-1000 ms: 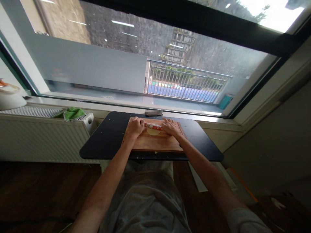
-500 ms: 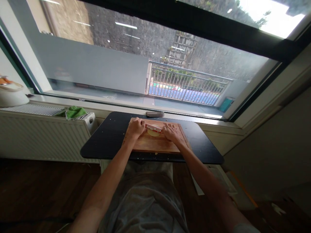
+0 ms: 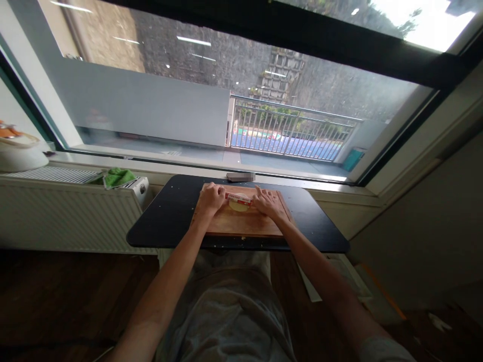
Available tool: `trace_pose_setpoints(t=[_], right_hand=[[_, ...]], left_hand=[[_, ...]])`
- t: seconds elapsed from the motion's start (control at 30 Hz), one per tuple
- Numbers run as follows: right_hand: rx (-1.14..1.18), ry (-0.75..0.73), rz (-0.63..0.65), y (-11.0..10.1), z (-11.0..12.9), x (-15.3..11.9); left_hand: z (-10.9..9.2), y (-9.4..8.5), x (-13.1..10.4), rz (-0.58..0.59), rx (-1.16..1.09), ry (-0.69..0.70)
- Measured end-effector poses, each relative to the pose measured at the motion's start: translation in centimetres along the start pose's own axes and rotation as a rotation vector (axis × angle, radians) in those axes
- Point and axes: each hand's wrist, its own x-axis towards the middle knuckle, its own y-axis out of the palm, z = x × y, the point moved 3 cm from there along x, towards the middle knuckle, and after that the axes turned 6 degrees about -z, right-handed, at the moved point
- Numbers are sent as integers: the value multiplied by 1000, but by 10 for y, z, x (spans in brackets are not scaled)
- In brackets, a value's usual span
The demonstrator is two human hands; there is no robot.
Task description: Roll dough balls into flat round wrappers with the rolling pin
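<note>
A red and white printed box (image 3: 238, 198), long and narrow, lies across a flat, pale yellow round piece (image 3: 239, 206) on a wooden board (image 3: 241, 224). My left hand (image 3: 212, 197) has its fingers closed on the left end of the box. At the right end, my right hand (image 3: 265, 201) grips it, with one finger raised. Part of the round piece is hidden under the box.
The board rests on a black table (image 3: 162, 213) with small crumbs on it. Behind it a grey block (image 3: 240, 177) sits by the window sill. A radiator (image 3: 75, 216) with a green cloth (image 3: 118, 177) stands at the left.
The view has shifted slightly. The hands and the box are in almost the same place on the board; one right finger looks a little more raised.
</note>
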Motion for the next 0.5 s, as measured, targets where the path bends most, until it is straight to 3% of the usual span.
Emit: trace_pose_setpoints(t=[0.17, 0.33, 0.5], right_hand=[[32, 28, -83, -7, -6, 18], [121, 136, -74, -8, -12, 31], [48, 26, -27, -8, -7, 22]], left_hand=[[2, 2, 1, -35, -3, -1], [2, 2, 2, -48, -10, -7], [2, 2, 1, -36, -14, -9]])
